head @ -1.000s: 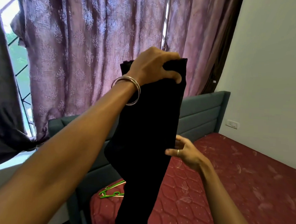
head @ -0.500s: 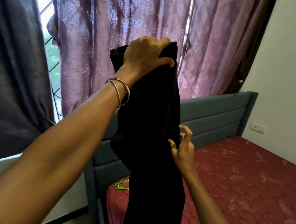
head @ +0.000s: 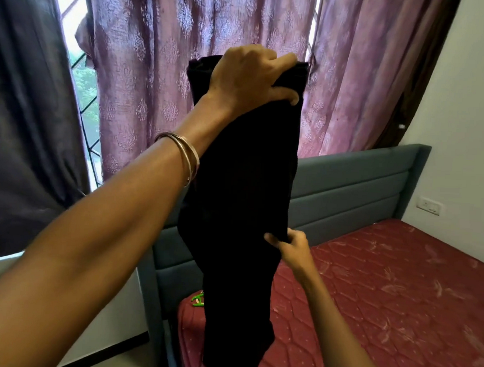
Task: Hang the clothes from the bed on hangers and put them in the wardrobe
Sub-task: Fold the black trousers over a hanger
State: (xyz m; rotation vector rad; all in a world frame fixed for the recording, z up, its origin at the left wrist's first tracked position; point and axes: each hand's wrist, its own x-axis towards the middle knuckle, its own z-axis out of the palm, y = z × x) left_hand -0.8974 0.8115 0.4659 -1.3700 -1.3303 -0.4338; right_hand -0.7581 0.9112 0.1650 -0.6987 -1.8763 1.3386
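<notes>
Left hand [head: 252, 77] is raised high, fingers curled over the top edge of a black garment [head: 243, 197], thumb pressed on the near face of the cloth; firm grip. Two metal bangles [head: 184, 158] sit on the left wrist. The garment hangs straight down from that hand, folded lengthwise, its lower end dropping out of view at the bottom edge, above the near left corner of the bed.

Right hand [head: 292, 246] is lower, at the garment's right edge about halfway down; thumb and fingers pinch the fabric there.

A green hanger [head: 197, 299] lies on the red quilted mattress [head: 384, 289] near the headboard, mostly hidden behind the cloth; only a small part shows at the garment's left.

Far side: grey-blue padded headboard [head: 355, 186], mauve patterned curtains [head: 163, 67] over a barred window, dark curtain [head: 23, 115] at left. White wall at right carries a switch plate [head: 429, 205].

No brand, label or readable writing on garment or hanger.
</notes>
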